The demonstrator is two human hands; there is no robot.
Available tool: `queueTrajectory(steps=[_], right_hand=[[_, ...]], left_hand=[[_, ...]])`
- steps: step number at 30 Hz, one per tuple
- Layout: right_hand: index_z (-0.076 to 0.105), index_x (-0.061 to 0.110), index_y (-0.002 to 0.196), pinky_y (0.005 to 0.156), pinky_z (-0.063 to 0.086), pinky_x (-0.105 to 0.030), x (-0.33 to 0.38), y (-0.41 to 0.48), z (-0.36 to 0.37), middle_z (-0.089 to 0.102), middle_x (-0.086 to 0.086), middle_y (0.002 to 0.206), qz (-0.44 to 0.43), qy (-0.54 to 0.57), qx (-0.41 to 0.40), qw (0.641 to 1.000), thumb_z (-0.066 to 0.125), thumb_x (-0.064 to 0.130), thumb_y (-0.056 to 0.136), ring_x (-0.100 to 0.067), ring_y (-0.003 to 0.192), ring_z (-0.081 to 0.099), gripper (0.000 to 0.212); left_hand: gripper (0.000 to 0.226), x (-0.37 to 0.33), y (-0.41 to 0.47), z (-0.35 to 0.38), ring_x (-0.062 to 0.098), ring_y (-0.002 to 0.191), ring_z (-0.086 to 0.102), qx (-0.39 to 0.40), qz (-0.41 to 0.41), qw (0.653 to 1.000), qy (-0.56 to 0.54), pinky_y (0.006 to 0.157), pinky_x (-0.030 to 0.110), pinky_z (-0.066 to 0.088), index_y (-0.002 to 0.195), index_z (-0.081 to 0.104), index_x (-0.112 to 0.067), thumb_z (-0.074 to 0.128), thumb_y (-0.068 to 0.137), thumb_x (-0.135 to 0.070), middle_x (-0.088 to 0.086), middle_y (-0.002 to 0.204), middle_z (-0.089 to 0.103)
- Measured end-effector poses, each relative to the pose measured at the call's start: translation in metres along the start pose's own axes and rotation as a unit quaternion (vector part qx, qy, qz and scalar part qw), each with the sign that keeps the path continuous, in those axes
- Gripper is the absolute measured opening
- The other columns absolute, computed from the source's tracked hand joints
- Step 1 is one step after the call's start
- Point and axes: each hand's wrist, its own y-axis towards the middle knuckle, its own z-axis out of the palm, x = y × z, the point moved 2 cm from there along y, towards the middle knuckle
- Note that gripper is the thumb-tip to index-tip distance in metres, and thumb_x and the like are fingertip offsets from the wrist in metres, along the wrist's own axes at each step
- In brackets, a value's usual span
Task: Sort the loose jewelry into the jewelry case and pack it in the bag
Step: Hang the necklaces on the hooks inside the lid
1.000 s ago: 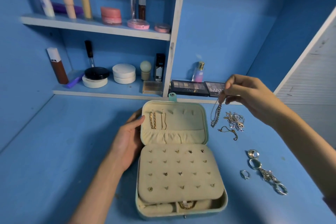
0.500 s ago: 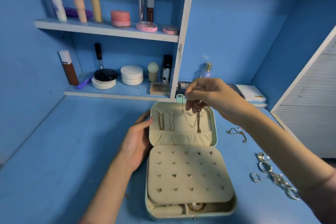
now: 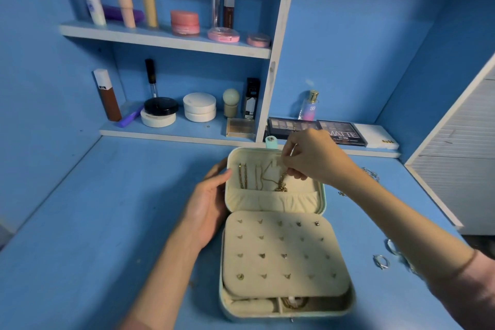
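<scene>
The mint jewelry case (image 3: pixel 324 201) lies open on the blue desk, its cream lid upright at the back. Two chains (image 3: pixel 243 176) hang from hooks inside the lid. My right hand (image 3: pixel 313 158) pinches a gold chain necklace (image 3: pixel 281 182) against the lid's upper hooks; the chain dangles toward the elastic pocket. My left hand (image 3: pixel 207 202) is pressed flat against the lid's left side, steadying it. A cream earring panel (image 3: pixel 284 254) holding several studs covers the base. Loose rings (image 3: pixel 381 261) and a tangle of chains (image 3: pixel 371 173) lie on the desk to the right.
Cosmetics fill two shelves (image 3: pixel 166 43) behind the case; eyeshadow palettes (image 3: pixel 316 130) and a perfume bottle (image 3: pixel 309 106) sit at the back right. A white slatted panel (image 3: pixel 460 158) borders the desk's right side. No bag is visible.
My right hand carried the gold chain from the loose pile at the right over to the case lid and lowered it against the hooks. The left hand stayed on the lid.
</scene>
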Motion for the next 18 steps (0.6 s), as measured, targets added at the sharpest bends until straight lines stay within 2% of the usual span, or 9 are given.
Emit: queueTrajectory(steps=[5, 10, 13, 15, 18], right_hand=[[0.061, 0.013, 0.076, 0.041, 0.038, -0.009, -0.006, -0.011, -0.001, 0.061, 0.003, 0.055, -0.017, -0.012, -0.003, 1.0, 0.058, 0.009, 0.086, 0.0, 0.036, 0.048, 0.012], [0.06, 0.023, 0.076, 0.052, 0.038, -0.006, -0.022, -0.028, 0.006, 0.057, 0.014, 0.064, -0.017, -0.043, 0.003, 0.999, 0.061, 0.02, 0.087, 0.002, 0.055, 0.048, 0.011], [0.057, 0.023, 0.076, 0.054, 0.039, -0.012, -0.026, -0.037, 0.013, 0.054, 0.013, 0.069, -0.008, -0.048, 0.047, 0.998, 0.063, 0.024, 0.086, -0.001, 0.06, 0.047, 0.011], [0.058, 0.018, 0.077, 0.056, 0.037, -0.018, -0.026, -0.041, 0.017, 0.053, 0.009, 0.07, -0.006, -0.052, 0.065, 0.997, 0.063, 0.027, 0.085, -0.005, 0.06, 0.046, 0.013], [0.053, 0.017, 0.071, 0.057, 0.034, -0.018, -0.024, -0.046, 0.021, 0.049, 0.006, 0.077, -0.023, -0.069, 0.046, 0.996, 0.061, 0.022, 0.083, -0.007, 0.064, 0.044, 0.015]], left_hand=[[0.052, 0.0, 0.0, 0.0, 0.02, 0.097, 0.066, 0.005, -0.002, 1.0, -0.009, 0.08, 0.034, 0.051, 0.129, 0.056, -0.013, 0.055, 0.077, -0.017, 0.008, 0.109, 0.07], [0.051, 0.0, 0.001, 0.0, 0.019, 0.093, 0.068, 0.008, -0.004, 1.0, -0.015, 0.073, 0.031, 0.054, 0.13, 0.055, -0.014, 0.053, 0.079, -0.015, 0.007, 0.109, 0.07], [0.052, 0.0, 0.001, 0.0, 0.018, 0.091, 0.069, 0.008, -0.004, 1.0, -0.02, 0.069, 0.028, 0.057, 0.13, 0.055, -0.013, 0.053, 0.078, -0.015, 0.007, 0.108, 0.071], [0.053, 0.0, 0.001, 0.001, 0.018, 0.093, 0.068, 0.006, -0.005, 1.0, -0.019, 0.072, 0.03, 0.055, 0.13, 0.055, -0.014, 0.053, 0.078, -0.015, 0.008, 0.11, 0.071], [0.045, 0.0, 0.0, 0.001, 0.019, 0.094, 0.068, 0.004, -0.007, 1.0, -0.012, 0.073, 0.03, 0.054, 0.131, 0.054, -0.014, 0.05, 0.086, -0.012, 0.008, 0.11, 0.071]])
